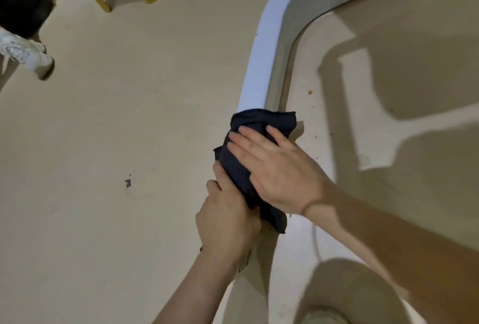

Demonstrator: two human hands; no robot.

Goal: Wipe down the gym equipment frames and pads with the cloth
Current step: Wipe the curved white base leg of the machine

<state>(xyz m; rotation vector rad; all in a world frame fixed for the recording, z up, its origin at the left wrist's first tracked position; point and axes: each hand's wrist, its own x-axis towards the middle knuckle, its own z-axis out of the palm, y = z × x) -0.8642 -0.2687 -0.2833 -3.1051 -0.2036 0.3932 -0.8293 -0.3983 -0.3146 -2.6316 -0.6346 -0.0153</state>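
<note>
Head view: dark cloth [259, 122] lies draped over the white frame [259, 64] — right hand [274, 170] presses it flat with fingers straight, left hand [228, 217] just below grips its lower end, fingers curled.

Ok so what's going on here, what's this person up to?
A person is wiping a white frame with a dark cloth. The right hand presses flat on the cloth, which is draped over the frame, while the left hand grips its lower end. Someone else's white shoe shows at the top left.
</note>
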